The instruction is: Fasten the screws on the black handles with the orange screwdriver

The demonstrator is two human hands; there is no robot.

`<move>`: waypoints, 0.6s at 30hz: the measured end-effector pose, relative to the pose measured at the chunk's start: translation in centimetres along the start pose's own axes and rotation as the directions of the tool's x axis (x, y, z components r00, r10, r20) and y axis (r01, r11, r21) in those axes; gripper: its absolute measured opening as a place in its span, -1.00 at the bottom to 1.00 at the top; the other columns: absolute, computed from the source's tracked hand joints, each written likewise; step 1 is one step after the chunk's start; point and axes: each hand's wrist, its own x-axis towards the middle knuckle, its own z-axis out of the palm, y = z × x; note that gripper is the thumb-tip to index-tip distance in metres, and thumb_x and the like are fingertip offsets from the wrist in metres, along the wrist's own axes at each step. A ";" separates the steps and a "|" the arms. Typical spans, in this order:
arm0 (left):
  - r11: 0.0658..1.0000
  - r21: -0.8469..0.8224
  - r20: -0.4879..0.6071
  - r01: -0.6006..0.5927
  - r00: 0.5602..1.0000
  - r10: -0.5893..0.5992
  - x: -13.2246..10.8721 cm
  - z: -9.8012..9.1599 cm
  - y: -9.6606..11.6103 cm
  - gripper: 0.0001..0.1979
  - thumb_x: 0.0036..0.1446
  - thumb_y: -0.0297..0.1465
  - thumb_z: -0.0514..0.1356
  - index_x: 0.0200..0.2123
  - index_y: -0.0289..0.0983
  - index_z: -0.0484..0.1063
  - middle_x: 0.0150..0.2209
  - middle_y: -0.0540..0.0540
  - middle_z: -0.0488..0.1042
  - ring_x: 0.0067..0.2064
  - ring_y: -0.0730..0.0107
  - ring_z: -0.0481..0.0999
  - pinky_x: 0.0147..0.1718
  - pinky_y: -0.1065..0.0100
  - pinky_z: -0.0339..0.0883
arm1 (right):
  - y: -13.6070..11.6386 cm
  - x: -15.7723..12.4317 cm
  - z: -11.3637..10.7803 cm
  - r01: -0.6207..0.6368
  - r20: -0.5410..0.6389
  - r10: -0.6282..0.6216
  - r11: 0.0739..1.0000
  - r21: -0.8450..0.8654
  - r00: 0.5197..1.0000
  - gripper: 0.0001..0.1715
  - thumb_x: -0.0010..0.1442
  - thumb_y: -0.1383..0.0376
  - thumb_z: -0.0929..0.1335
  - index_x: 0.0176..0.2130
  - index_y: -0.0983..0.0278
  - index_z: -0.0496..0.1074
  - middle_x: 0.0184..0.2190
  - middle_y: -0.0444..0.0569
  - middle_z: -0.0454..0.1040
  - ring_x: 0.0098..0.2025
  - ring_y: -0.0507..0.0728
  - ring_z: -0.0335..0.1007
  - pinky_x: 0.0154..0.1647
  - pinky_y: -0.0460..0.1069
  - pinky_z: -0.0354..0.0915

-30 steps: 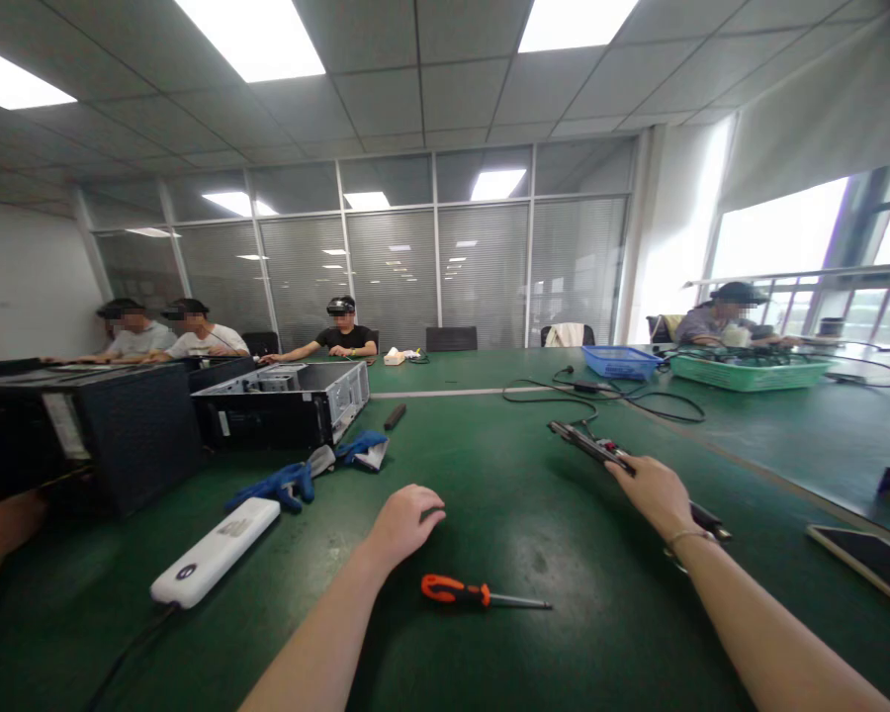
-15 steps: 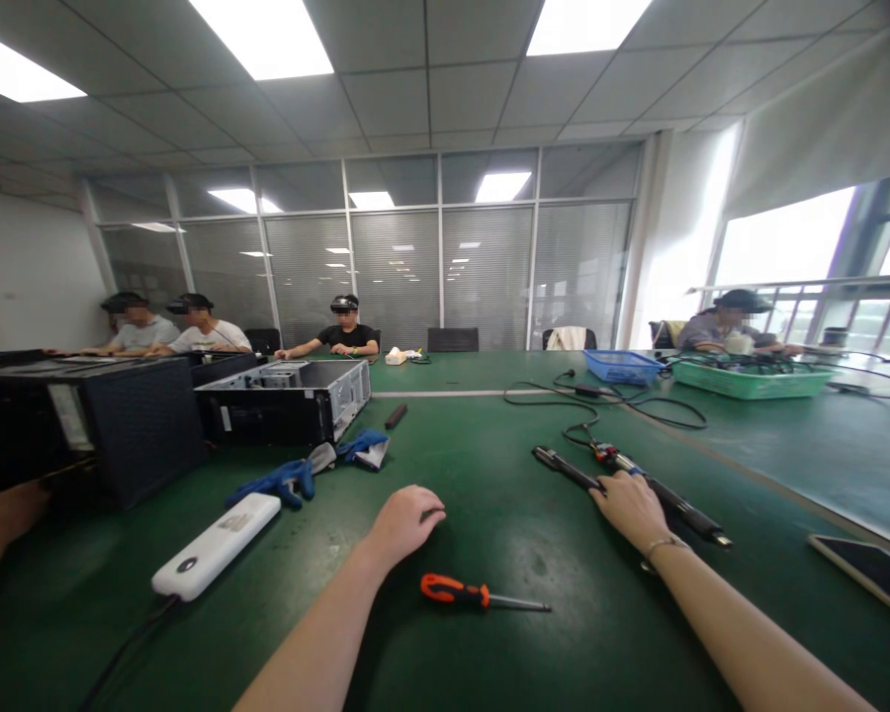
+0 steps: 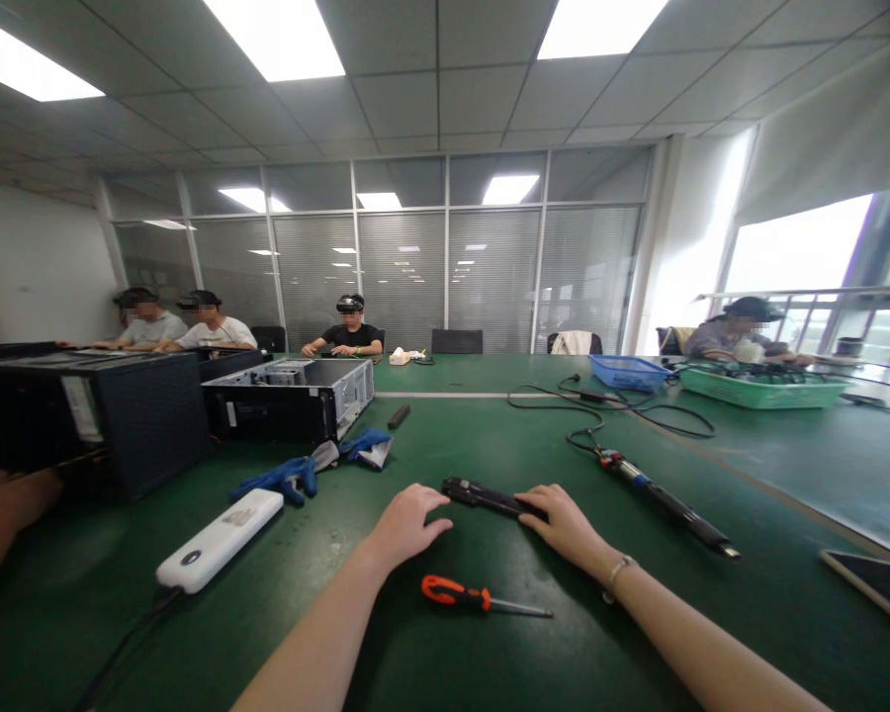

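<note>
The person sits at a big green table [image 3: 489, 445]. A thin black bar [image 3: 486, 496] lies flat on the table right in front of them, between their two hands. The right hand [image 3: 564, 524] has its fingers over the right end of the bar, but I cannot tell if they pinch it or just rest on it. The left hand [image 3: 407, 524] lies on the table with its fingers loose and a little bent, holding nothing, its fingertips just beside the left end of the bar. A screwdriver [image 3: 482, 595] with an orange handle lies near the two wrists, closer to the person. To the right lies a long dark tool [image 3: 667, 504] with a cord. To the left are a white box [image 3: 219, 539], blue gloves [image 3: 304, 473] and an open computer case [image 3: 289, 398]. A phone [image 3: 871, 590] lies at the far right edge. Another person's hand [image 3: 4, 514] rests at the far left.
</note>
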 end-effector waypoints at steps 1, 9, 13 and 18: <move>1.000 -0.001 0.006 -0.004 1.000 0.004 0.0 0.0 0.0 -0.63 0.10 -0.25 0.24 -0.02 -0.22 0.46 -0.04 -0.13 0.50 -0.02 0.19 0.42 0.02 0.22 0.27 | -1.2 -0.1 0.1 0.035 0.004 -0.036 0.998 0.055 0.999 -0.57 0.19 0.15 0.29 0.03 0.20 0.45 -0.10 0.03 0.48 -0.07 0.20 0.30 -0.01 0.05 0.20; 0.998 0.044 0.076 0.042 0.996 -0.045 -0.2 -0.7 -0.2 -0.48 -0.09 -0.12 0.33 -0.04 -0.18 0.48 0.01 -0.13 0.45 0.03 0.10 0.38 0.03 0.19 0.23 | -6.0 -0.7 -0.1 0.157 0.085 -0.185 0.951 0.268 0.979 -0.60 0.17 0.17 0.33 0.01 0.15 0.46 -0.08 0.00 0.49 -0.05 0.19 0.30 0.01 0.06 0.21; 0.999 0.006 0.195 0.054 0.979 -0.054 -0.1 -1.0 -0.3 -0.58 -0.04 -0.12 0.30 -0.13 -0.21 0.54 -0.17 -0.10 0.55 -0.14 0.20 0.49 -0.12 0.31 0.32 | -6.2 -0.7 -0.3 0.150 0.125 -0.198 0.936 0.320 0.972 -0.59 0.15 0.12 0.34 -0.02 0.16 0.48 -0.10 0.00 0.50 -0.07 0.18 0.35 0.00 0.07 0.23; 0.997 -0.021 0.224 0.078 0.972 -0.072 -0.1 -1.4 -0.1 -0.58 -0.05 -0.13 0.29 -0.14 -0.21 0.54 -0.17 -0.10 0.55 -0.16 0.22 0.50 -0.16 0.34 0.32 | -4.2 -0.1 -1.5 0.113 0.021 -0.118 0.980 0.166 0.993 -0.55 0.18 0.03 0.30 -0.05 0.19 0.49 -0.11 0.02 0.50 -0.07 0.20 0.36 -0.02 0.06 0.25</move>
